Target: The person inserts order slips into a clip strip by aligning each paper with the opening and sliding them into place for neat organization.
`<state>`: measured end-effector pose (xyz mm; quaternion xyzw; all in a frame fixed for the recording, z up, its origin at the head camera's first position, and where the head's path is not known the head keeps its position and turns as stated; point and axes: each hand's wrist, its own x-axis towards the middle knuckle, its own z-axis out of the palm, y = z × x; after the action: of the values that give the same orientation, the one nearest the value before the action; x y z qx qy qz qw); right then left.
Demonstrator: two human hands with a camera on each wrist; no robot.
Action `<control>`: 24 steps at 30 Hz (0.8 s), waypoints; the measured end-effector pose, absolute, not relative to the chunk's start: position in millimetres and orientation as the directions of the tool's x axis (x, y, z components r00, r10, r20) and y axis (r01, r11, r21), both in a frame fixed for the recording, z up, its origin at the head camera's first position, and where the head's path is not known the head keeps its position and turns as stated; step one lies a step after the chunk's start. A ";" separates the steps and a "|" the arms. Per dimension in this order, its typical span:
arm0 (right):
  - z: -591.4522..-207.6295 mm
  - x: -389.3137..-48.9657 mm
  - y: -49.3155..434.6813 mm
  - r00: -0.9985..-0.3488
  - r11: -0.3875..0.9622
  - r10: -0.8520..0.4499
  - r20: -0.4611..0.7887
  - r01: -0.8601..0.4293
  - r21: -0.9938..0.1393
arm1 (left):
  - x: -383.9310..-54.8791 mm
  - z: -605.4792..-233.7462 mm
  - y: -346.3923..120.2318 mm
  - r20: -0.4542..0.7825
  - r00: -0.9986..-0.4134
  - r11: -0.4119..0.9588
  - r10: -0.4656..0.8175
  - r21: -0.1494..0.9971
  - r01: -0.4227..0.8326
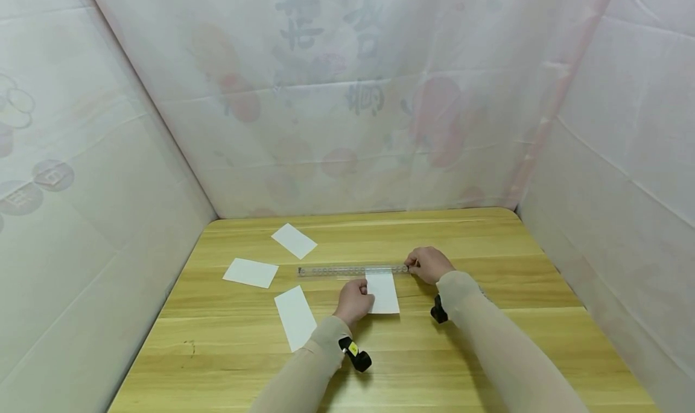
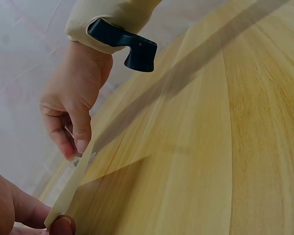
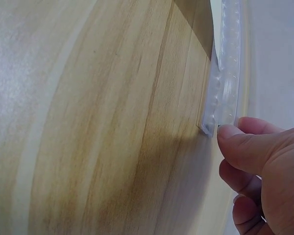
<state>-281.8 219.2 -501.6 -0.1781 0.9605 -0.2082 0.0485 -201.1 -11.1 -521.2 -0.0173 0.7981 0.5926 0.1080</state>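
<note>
Head view: a white card [image 1: 384, 295] meets a clear plastic strip [image 1: 332, 272]

On a wood-grained bench [image 1: 184, 371], two bare hands work close together. The left hand [image 1: 353, 302] has its fingers and thumb pinched narrowly on the card's left side, near the lower part. The right hand [image 1: 430, 265] pinches the right end of the strip, which runs sideways across the bench just beyond the card. The card's far edge meets the strip right of its middle; whether that edge is tucked inside or only overlaps, the pictures do not tell. From the left wrist, the card looks tilted up off the bench. To the left, apart from the strip, lie a far loose card [image 1: 294, 241], a leftmost loose card [image 1: 251, 273] and a near loose card [image 1: 295, 318].

The step in hand appears to be fitting the card to the strip, one hand guiding and the other steadying. The next move seems to call for a still strip, a light pinch and the card's edge square to it; a skewed card could catch or bend.
</note>
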 end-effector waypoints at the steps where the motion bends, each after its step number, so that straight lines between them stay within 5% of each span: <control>1: -501.6 -281.8 219.4 -0.932 0.849 -0.362 -0.019 -0.322 -0.418 | -201.0 -521.1 -10.6 -0.189 -0.977 0.303 0.100 0.941 -0.151; 24: -502.5 -280.7 219.0 -0.937 0.854 -0.350 -0.011 -0.314 -0.414 | -202.6 -522.3 -2.7 -0.211 -0.972 0.278 0.100 0.944 -0.177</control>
<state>-280.7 219.0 -502.5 -0.1728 0.9619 -0.2075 0.0432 -202.6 -2.7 -522.3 -0.0241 0.7910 0.6004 0.1152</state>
